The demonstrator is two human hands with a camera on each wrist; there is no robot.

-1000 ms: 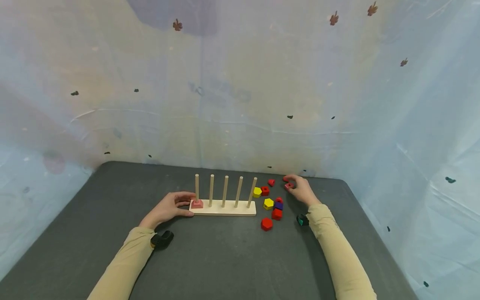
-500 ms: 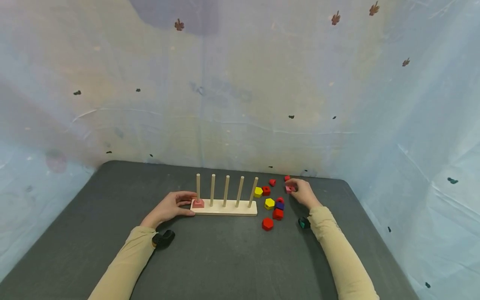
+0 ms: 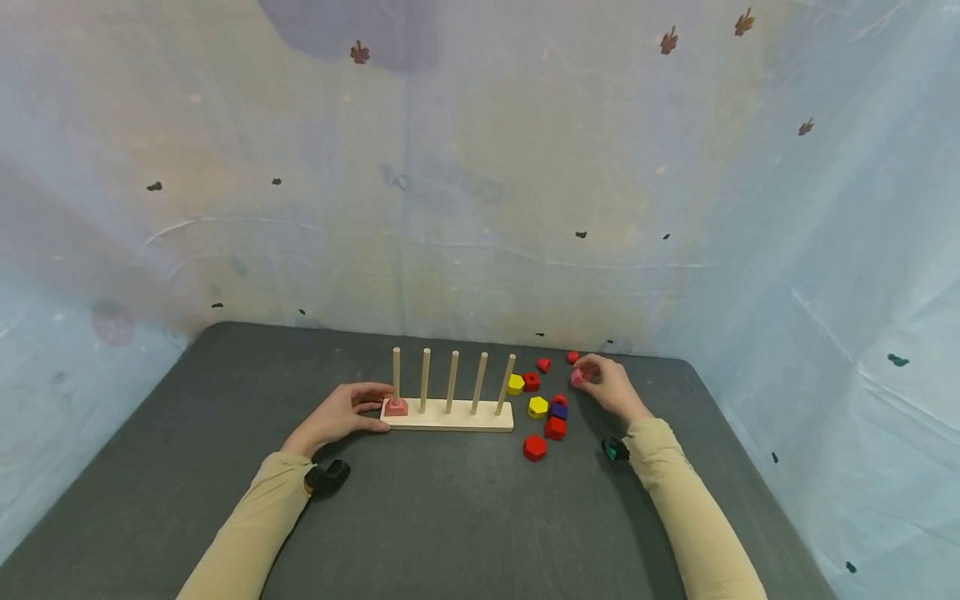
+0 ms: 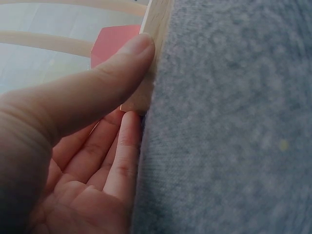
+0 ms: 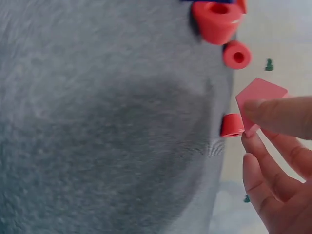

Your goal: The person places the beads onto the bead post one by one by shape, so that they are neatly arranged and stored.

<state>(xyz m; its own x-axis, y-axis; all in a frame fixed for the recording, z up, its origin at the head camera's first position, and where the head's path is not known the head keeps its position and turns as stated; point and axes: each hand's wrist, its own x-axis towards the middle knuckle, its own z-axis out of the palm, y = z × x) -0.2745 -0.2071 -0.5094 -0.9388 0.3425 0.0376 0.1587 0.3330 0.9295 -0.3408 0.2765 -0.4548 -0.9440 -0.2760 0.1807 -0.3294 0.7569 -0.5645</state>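
Back right of table, right hand pinched pink block; left hand gripped peg rack by one end; looked like pickup step, next move probably called for level carry

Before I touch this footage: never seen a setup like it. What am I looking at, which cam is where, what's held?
No robot here, just a person working with a bare left hand and right hand.

The wide picture comes from a camera on the head, looking forward and down. The two close-ups come from each wrist; the dark devices at the cuffs are probably those cameras.

On the dark table sits a wooden board with five pegs. A pink piece is on the leftmost peg. Loose red blocks, yellow blocks and a dark blue block lie mostly to the board's right.

The left hand holds the board's left end; the right pinches a pink block.
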